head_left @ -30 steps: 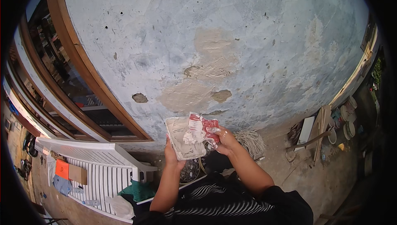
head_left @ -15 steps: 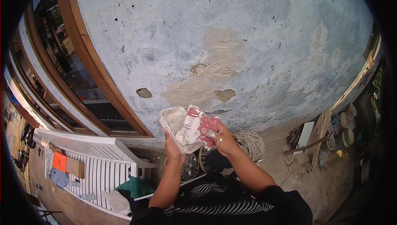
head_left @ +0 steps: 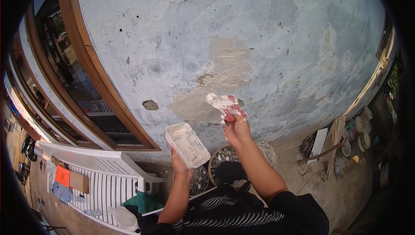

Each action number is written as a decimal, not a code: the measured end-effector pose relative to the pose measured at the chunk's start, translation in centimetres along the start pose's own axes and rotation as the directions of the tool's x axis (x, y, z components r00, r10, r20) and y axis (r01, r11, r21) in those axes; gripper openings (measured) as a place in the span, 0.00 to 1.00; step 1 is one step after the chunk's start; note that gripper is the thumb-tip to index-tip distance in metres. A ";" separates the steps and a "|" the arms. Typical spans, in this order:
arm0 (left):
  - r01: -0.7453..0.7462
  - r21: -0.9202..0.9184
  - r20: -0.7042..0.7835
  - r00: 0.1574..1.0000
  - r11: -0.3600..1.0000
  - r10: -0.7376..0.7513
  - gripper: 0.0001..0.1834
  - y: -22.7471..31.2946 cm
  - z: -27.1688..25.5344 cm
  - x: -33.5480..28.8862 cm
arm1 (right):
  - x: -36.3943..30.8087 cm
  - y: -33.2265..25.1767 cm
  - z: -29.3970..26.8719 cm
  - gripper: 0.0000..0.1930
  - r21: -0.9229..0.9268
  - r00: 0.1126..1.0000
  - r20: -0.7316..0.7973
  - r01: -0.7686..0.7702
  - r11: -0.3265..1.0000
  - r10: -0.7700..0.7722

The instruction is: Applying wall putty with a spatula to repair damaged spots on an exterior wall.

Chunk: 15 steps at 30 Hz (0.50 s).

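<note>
A white rectangular tub [head_left: 190, 150], its inside coated with pale filler paste, is gripped at its left edge by my left hand [head_left: 179, 164]. In my right hand [head_left: 237, 130] I hold a red putty scraper [head_left: 226, 105] smeared with the paste, with a thick blob on its far left corner. The scraper is up in front of the wall [head_left: 276, 62], over the lower part of a beige patch [head_left: 190, 104] of filler. A chipped hole [head_left: 150, 105] lies left of that patch. Another hole is partly hidden behind the scraper.
At left a white slatted bench [head_left: 106, 191] carries an orange box [head_left: 62, 174], a cardboard box [head_left: 79, 182] and a green cloth [head_left: 145, 201]. Below my hands stand round pots [head_left: 212, 170] of stones. Planks [head_left: 333, 144] and buckets [head_left: 364, 142] lean at right. A brown-framed window [head_left: 97, 66] borders the wall.
My right hand has lifted the scraper out of the tub, up and to the right towards the wall. The tub has come down slightly and its inside now shows.
</note>
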State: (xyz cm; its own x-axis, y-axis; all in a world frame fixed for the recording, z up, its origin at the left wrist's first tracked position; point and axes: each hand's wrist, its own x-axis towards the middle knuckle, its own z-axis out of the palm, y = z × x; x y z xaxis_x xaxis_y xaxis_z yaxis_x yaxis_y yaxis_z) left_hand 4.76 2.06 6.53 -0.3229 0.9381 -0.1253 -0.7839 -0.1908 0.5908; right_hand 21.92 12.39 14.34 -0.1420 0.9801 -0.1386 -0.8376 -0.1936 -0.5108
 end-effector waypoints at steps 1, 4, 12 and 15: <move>-0.002 -0.001 0.004 1.000 1.000 0.002 0.33 0.0 -0.1 0.0 | 0.6 -0.1 0.8 0.08 0.000 1.000 0.004 0.003 1.000 -0.003; -0.013 -0.002 0.003 1.000 1.000 0.013 0.33 0.0 -0.3 0.0 | 2.1 0.4 3.4 0.09 0.050 0.998 0.002 0.056 0.997 -0.056; -0.026 -0.020 -0.023 0.999 0.999 0.026 0.32 0.5 -0.7 -0.2 | 4.4 2.1 6.4 0.08 0.109 0.995 -0.091 0.046 0.993 -0.036; -0.036 -0.017 -0.032 0.999 0.999 0.036 0.32 0.9 -0.7 -0.4 | 4.3 2.2 7.0 0.07 0.136 0.989 -0.134 0.077 0.988 -0.058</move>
State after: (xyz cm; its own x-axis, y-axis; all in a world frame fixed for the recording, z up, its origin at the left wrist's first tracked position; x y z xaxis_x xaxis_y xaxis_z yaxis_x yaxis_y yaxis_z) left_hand 3.79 1.35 6.58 -0.3674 0.9210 -0.1297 -0.7805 -0.2295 0.5815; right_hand 15.80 16.52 18.52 -0.0207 0.9750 -0.2214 -0.9102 -0.1101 -0.3993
